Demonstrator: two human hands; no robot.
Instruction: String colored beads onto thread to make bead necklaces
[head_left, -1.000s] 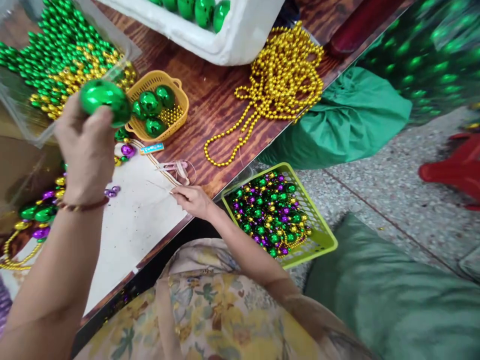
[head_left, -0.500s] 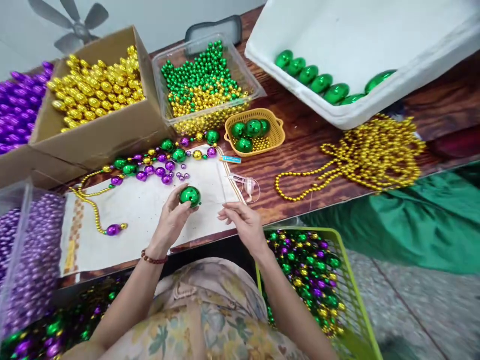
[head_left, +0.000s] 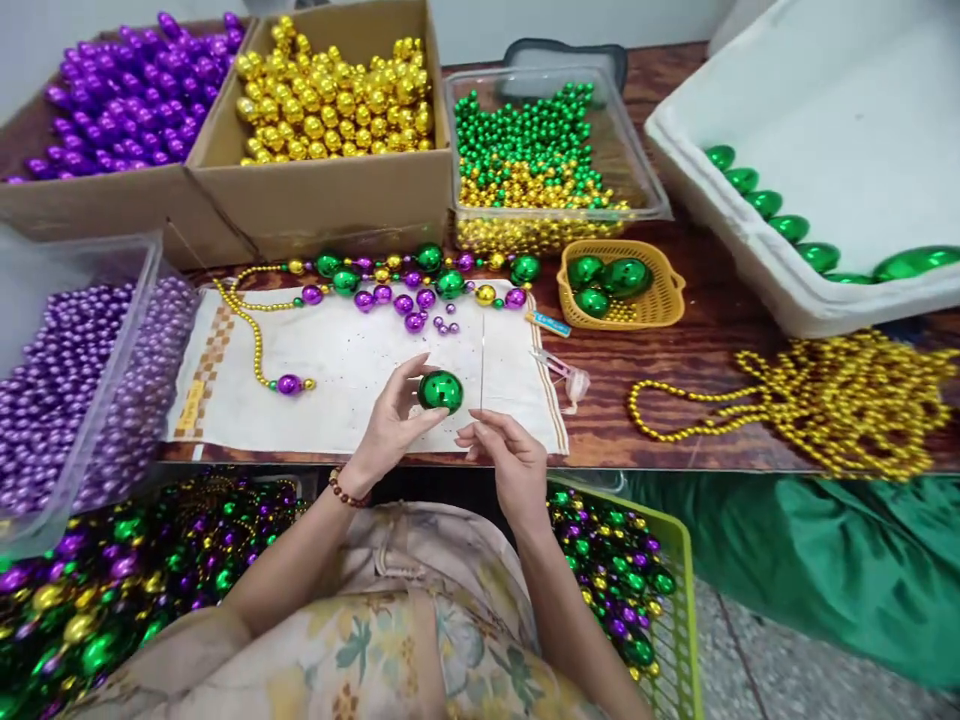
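Note:
My left hand (head_left: 390,425) grips a shiny green ball (head_left: 440,391) between thumb and fingers, just above the white cloth (head_left: 337,385) at the table's near edge. Close beside it, my right hand (head_left: 501,455) has thumb and forefinger pinched together; what they hold is too thin to make out. A strand of green, purple and gold beads (head_left: 405,285) lies along the cloth's far side. A small yellow basket (head_left: 660,300) with green balls stands to the right of the cloth.
Cardboard boxes of purple beads (head_left: 112,100) and gold beads (head_left: 330,90) stand at the back, next to a clear tub of green and gold beads (head_left: 532,160). A white foam box (head_left: 825,150) holds green balls. Gold bead strings (head_left: 840,400) lie right. A green basket (head_left: 675,600) sits below.
The view has swung left and steadied over the table. My left hand brought the green ball down from up high to just above the cloth; my right hand lifted off the cloth beside it.

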